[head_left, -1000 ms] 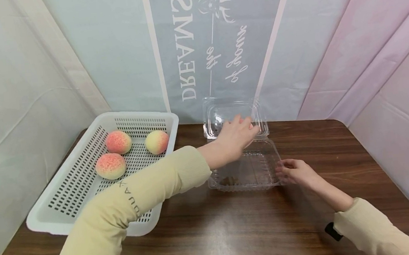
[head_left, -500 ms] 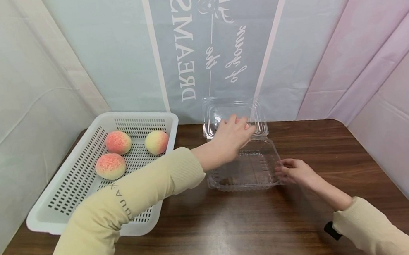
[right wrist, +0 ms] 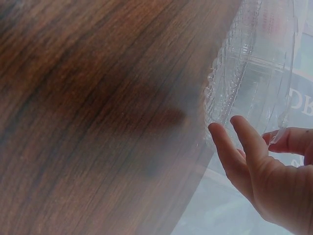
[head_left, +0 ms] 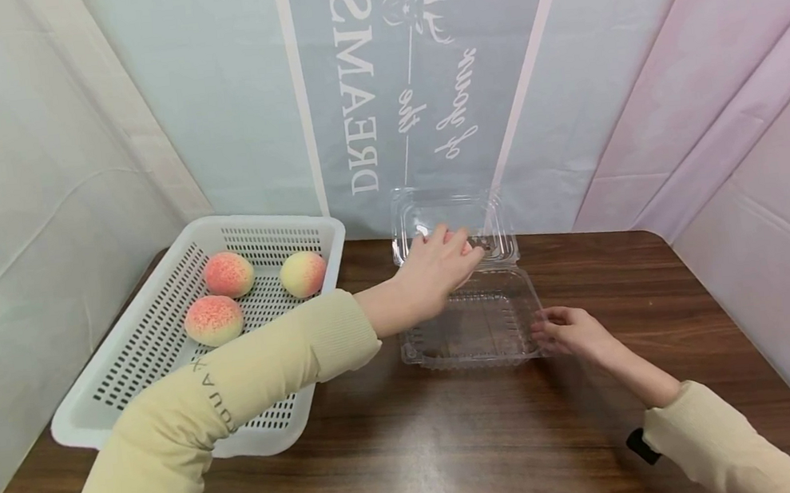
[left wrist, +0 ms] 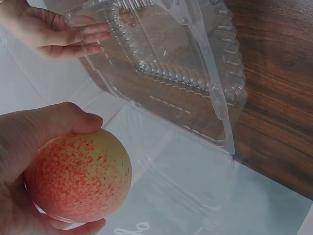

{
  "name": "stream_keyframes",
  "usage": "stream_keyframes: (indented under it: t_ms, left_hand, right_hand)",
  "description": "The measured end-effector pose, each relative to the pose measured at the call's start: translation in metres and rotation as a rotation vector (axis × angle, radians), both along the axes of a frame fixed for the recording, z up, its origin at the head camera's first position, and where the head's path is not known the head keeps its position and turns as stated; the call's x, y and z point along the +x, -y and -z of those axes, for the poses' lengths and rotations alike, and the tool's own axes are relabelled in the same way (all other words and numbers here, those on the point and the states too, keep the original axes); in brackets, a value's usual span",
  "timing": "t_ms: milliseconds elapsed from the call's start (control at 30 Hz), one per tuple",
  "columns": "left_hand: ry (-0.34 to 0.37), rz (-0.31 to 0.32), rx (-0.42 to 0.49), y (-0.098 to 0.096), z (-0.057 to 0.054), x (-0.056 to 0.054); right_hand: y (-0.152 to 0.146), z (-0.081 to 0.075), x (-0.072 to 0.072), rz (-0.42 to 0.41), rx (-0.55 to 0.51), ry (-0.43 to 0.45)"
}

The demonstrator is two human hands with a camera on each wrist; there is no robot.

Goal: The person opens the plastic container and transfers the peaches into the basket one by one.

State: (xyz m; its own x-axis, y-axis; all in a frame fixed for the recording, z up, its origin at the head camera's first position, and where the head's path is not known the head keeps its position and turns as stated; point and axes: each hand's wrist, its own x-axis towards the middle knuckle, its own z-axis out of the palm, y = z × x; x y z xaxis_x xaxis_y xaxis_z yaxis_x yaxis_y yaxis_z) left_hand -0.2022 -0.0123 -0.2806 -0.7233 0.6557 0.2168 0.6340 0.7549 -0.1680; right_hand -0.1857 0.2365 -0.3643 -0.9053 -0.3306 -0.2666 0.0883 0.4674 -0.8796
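Note:
My left hand (head_left: 430,279) holds a round peach (left wrist: 80,176), red-speckled over pale yellow, with the thumb on one side and fingers curled beneath. In the head view the hand hides most of that peach. It hovers over the back of a clear plastic clamshell container (head_left: 483,329), whose lid (head_left: 503,239) stands raised against the backdrop. At the container's right side, my right hand (head_left: 574,334) pinches the rim, thumb over the edge and fingers along the outer wall, as the right wrist view shows. No peach is visible in the container's tray.
On the left stands a white perforated basket (head_left: 81,428) bearing three peaches: one peach (head_left: 228,275) at the back, another peach (head_left: 213,321) in front, a third peach (head_left: 302,275) at right. Fabric backdrops border the brown wooden table (head_left: 417,453) behind and at both sides.
My left hand, with the peach, has drifted a little to the left above the container, and its sleeve has shifted left too. The right hand and the container have stayed put.

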Motion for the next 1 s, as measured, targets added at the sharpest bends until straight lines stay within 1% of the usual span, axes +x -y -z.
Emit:
stream_keyframes:
  t_ms: [167,400,600,833,933,1000]
  left_hand:
    - [-0.008,0.006,-0.006,0.005,0.001,0.002]
    - [-0.046,0.028,0.002,0.011,0.003,0.005]
    - [-0.07,0.024,-0.005,0.015,0.003,0.007]
    - [-0.101,0.033,-0.012,0.021,0.004,0.01]
    - [-0.122,0.032,-0.011,0.023,0.005,0.011]
    - [-0.123,0.028,-0.011,0.024,0.006,0.011]
  right_hand:
    - [0.0,0.001,0.0,0.006,0.002,0.0]
    - [0.001,0.002,0.0,0.014,0.005,0.0]
    - [0.001,0.003,0.001,0.02,0.002,-0.003]
    - [-0.001,0.003,0.0,0.015,0.05,0.005]
    - [-0.001,0.003,0.0,0.012,0.049,0.001]
    - [-0.001,0.003,0.0,0.013,0.048,0.0]
